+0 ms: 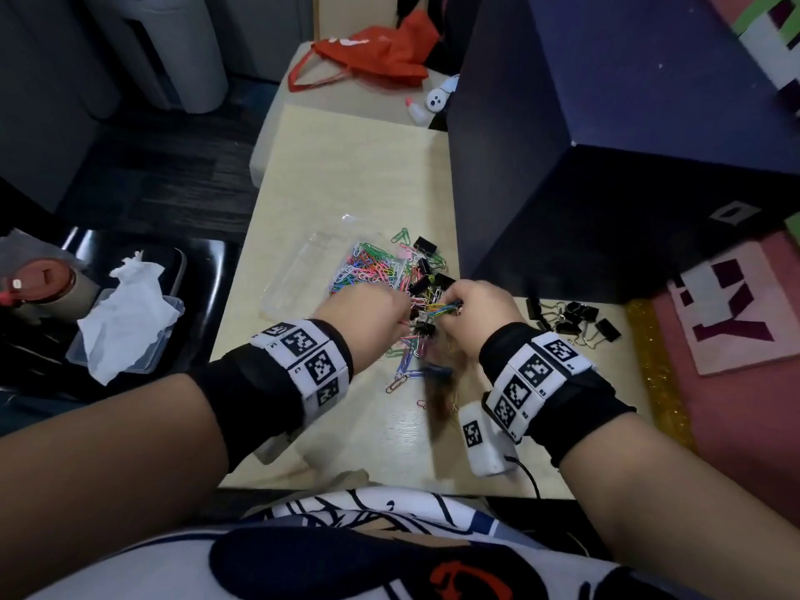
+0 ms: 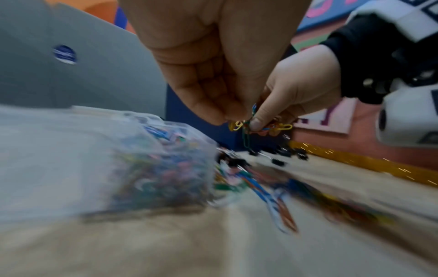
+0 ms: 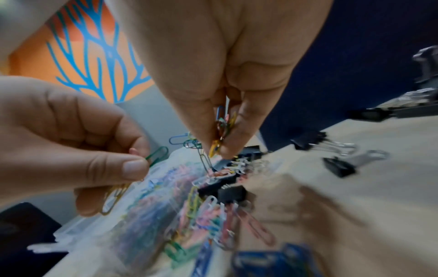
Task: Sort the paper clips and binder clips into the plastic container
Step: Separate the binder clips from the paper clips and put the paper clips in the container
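Observation:
A clear plastic container [image 1: 298, 270] lies on the pale table [image 1: 346, 166], with coloured paper clips [image 1: 368, 266] heaped in its right part. Loose paper clips and black binder clips [image 1: 426, 279] are mixed in a pile [image 1: 409, 361] beside it and under my hands. My left hand [image 1: 404, 307] pinches a green clip [image 3: 156, 154] and some gold ones. Just right of it, my right hand [image 1: 450, 306] pinches a small bunch of coloured paper clips [image 3: 221, 129] above the pile. A separate group of black binder clips [image 1: 571, 320] lies to the right.
A tall dark blue box [image 1: 606, 166] stands right of the container. A red bag [image 1: 372, 49] and a small glue bottle [image 1: 417, 112] lie at the far end. Crumpled tissue [image 1: 125, 313] rests on a clear lid to the left. A blurred blue object [image 1: 435, 372] lies near the pile.

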A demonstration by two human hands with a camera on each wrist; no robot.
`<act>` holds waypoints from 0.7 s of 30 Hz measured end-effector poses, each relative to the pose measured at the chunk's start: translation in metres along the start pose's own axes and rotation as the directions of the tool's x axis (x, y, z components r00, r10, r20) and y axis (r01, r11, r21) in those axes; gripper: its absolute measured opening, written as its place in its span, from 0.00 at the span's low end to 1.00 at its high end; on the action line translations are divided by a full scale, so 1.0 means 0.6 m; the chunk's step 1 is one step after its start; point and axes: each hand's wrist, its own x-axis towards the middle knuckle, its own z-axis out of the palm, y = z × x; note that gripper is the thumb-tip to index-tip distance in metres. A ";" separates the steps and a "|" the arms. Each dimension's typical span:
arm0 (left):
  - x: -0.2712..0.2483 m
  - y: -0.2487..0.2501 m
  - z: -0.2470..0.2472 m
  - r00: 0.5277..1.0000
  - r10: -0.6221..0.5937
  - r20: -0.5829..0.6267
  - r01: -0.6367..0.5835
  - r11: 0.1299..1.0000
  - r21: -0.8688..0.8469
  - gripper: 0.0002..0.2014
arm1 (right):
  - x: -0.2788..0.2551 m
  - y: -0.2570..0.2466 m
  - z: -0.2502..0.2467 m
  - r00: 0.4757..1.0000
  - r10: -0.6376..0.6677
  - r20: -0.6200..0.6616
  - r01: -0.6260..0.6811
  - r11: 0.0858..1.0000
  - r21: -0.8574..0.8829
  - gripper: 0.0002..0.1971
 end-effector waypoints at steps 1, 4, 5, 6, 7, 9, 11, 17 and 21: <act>-0.002 -0.011 -0.011 0.999 -0.035 -0.027 0.035 0.999 -0.011 0.09 | 0.007 -0.013 -0.005 1.000 -0.024 -0.008 0.024 1.000 0.008 0.08; -0.011 -0.044 -0.033 0.987 -0.146 -0.061 0.145 0.989 -0.017 0.08 | 0.026 -0.056 -0.012 0.993 -0.117 -0.010 0.117 0.993 0.031 0.08; -0.014 -0.053 -0.037 0.983 -0.174 -0.063 0.173 0.985 -0.019 0.08 | 0.031 -0.069 -0.012 0.990 -0.142 -0.014 0.143 0.988 0.051 0.09; -0.016 -0.062 -0.038 0.980 -0.193 -0.058 0.192 0.981 -0.023 0.09 | 0.035 -0.082 -0.011 0.987 -0.160 -0.016 0.161 0.984 0.081 0.11; -0.019 -0.069 -0.039 0.977 -0.207 -0.044 0.206 0.978 -0.026 0.10 | 0.039 -0.091 -0.010 0.985 -0.170 -0.015 0.171 0.978 0.120 0.13; -0.023 -0.077 -0.036 0.974 -0.228 -0.018 0.227 0.973 -0.037 0.12 | 0.047 -0.099 -0.008 0.985 -0.170 -0.002 0.168 0.973 0.155 0.17; -0.025 -0.079 -0.034 0.973 -0.230 -0.018 0.228 0.972 -0.057 0.15 | 0.051 -0.092 -0.013 0.988 -0.149 0.028 0.147 0.986 0.074 0.16; -0.017 -0.031 -0.015 0.997 -0.069 0.043 0.070 0.997 -0.037 0.12 | 0.033 -0.016 -0.013 0.958 0.071 0.278 0.032 0.936 -0.350 0.17; -0.012 0.016 0.025 0.974 0.063 0.219 -0.076 0.996 0.055 0.13 | -0.006 0.024 0.022 0.946 0.065 0.318 0.025 0.962 -0.271 0.15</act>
